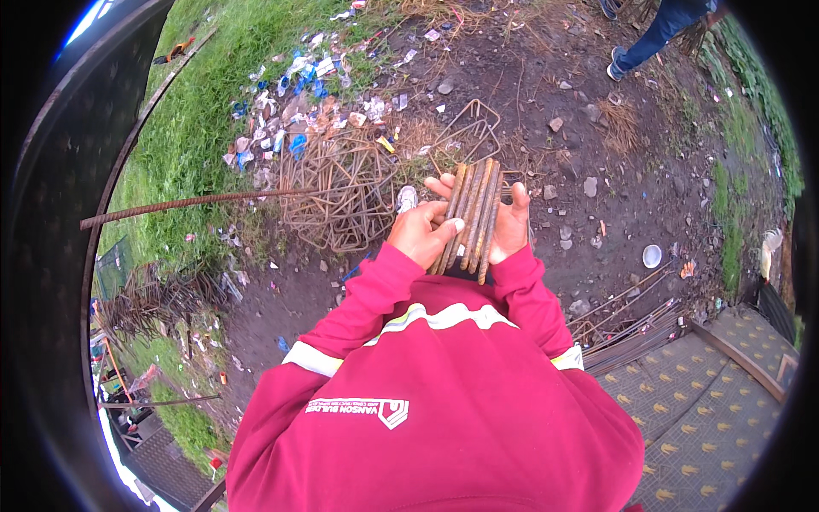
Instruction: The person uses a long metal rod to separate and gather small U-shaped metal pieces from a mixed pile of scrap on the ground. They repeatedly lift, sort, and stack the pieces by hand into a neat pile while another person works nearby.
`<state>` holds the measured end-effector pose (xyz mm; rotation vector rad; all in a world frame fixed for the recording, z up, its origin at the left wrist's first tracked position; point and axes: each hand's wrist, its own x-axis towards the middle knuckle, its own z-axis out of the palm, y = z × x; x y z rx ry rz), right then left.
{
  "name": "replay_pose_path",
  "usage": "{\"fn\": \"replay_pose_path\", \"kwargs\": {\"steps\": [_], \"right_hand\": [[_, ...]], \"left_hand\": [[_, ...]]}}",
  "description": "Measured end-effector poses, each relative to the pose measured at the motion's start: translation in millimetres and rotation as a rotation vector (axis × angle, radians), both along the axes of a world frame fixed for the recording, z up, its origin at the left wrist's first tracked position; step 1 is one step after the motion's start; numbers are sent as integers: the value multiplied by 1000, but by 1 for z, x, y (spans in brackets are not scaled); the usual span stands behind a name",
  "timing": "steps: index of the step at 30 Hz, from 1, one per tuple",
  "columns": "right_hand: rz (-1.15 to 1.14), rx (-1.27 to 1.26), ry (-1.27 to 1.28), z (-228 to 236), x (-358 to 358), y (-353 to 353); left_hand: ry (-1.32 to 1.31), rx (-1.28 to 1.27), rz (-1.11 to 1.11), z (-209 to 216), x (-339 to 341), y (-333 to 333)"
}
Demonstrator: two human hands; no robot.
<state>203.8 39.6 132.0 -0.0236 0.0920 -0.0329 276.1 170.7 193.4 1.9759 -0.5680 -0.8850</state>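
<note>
A bundle of several short, rusty rebar pieces (pixel 471 209) lies side by side across both my hands, in front of my chest. My left hand (pixel 418 235) grips the bundle from its left side, with the thumb laid over the bars. Under and to the right of the bars is my right hand (pixel 512 229), cradling them with its thumb raised at the right edge. Its fingers pass behind the bars and are partly hidden; fingertips show beyond the bundle's left side.
A tangled heap of bent rebar stirrups (pixel 337 192) lies ahead to the left, with a single bent stirrup (pixel 469 128) beyond my hands. One long rebar (pixel 188 206) juts in from the left. Long rods (pixel 627 328) lie at right beside patterned sheets (pixel 699 410). Another person's leg (pixel 653 43) shows far right.
</note>
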Motion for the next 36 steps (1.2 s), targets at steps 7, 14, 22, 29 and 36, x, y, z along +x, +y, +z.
{"fn": "replay_pose_path", "kwargs": {"steps": [7, 14, 22, 29, 36], "right_hand": [[34, -39, -42, 7, -3, -1], [-101, -89, 75, 1, -3, 7], [104, 3, 182, -25, 6, 23], [119, -96, 450, -54, 18, 50], [32, -50, 671, -125, -6, 91]], "left_hand": [[3, 92, -40, -2, -1, -4], [-444, 154, -174, 2, -8, -8], [-416, 21, 192, -12, 21, 74], [-312, 411, 100, -200, 110, 200], [-318, 525, 41, -489, 256, 120]]}}
